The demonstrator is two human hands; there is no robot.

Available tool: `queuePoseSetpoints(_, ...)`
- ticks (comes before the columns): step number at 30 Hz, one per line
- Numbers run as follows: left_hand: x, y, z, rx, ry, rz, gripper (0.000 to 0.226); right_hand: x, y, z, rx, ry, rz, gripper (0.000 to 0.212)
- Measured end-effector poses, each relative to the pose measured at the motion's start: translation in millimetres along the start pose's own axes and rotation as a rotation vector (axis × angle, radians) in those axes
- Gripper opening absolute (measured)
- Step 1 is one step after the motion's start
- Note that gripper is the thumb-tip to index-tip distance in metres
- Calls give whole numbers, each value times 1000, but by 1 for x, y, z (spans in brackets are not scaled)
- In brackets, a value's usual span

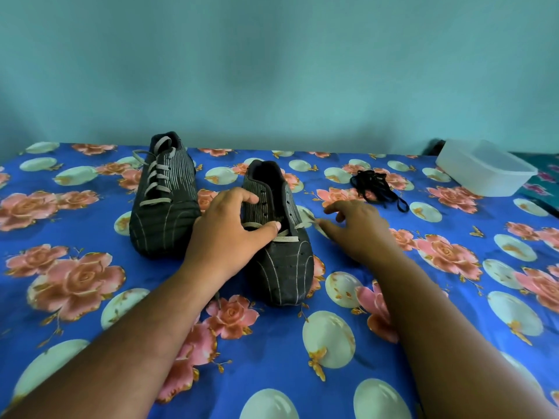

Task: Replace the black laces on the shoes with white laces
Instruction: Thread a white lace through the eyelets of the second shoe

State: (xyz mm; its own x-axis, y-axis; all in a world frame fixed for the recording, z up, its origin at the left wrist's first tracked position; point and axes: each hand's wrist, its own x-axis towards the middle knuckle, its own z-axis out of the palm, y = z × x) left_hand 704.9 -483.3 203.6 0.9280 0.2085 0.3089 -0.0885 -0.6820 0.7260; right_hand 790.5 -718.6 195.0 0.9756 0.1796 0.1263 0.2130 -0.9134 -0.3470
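Observation:
Two black striped shoes stand on the flowered blue sheet. The left shoe (165, 198) is laced all the way up with a white lace. The right shoe (278, 237) has a white lace (284, 235) only across its lowest eyelets. My left hand (230, 231) grips this shoe's left side, thumb pressing on the lace. My right hand (360, 228) hovers just right of the shoe, its fingertips pinching the loose white lace end (311, 220). A heap of black laces (378, 189) lies further right.
A white plastic tub (484, 167) sits at the back right near the bed's edge. A teal wall rises behind the bed. A dark patterned cloth (541, 182) lies at the far right.

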Motion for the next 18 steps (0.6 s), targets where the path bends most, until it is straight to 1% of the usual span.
queuePoseSetpoints(1, 0, 1, 0, 4, 6, -4, 51, 1, -6, 4, -53, -1, -24, 48)
queuePoseSetpoints(3, -1, 3, 0, 0, 11, -11, 51, 4, -15, 12, -113, 2, -59, 48)
queuePoseSetpoints(5, -3, 6, 0, -9, 4, -12, 51, 7, -20, 17, -142, 39, -87, 40)
queuePoseSetpoints(8, -5, 9, 2, 6, -8, -1, 50, 7, -24, 20, -122, 92, -111, 25)
queuePoseSetpoints(11, -8, 8, -1, 19, -55, -16, 50, 4, -24, 20, -101, 135, -125, 21)
queuePoseSetpoints(12, -8, 8, -2, 29, -79, -26, 49, 2, -25, 19, -35, 161, -109, 20)
queuePoseSetpoints(15, -10, 10, -5, 52, -118, -50, 48, -3, -28, 10, 281, 237, -16, 16)
queuePoseSetpoints(18, -13, 15, -4, 59, -114, -45, 51, -13, -32, -1, 513, 280, -23, 11)
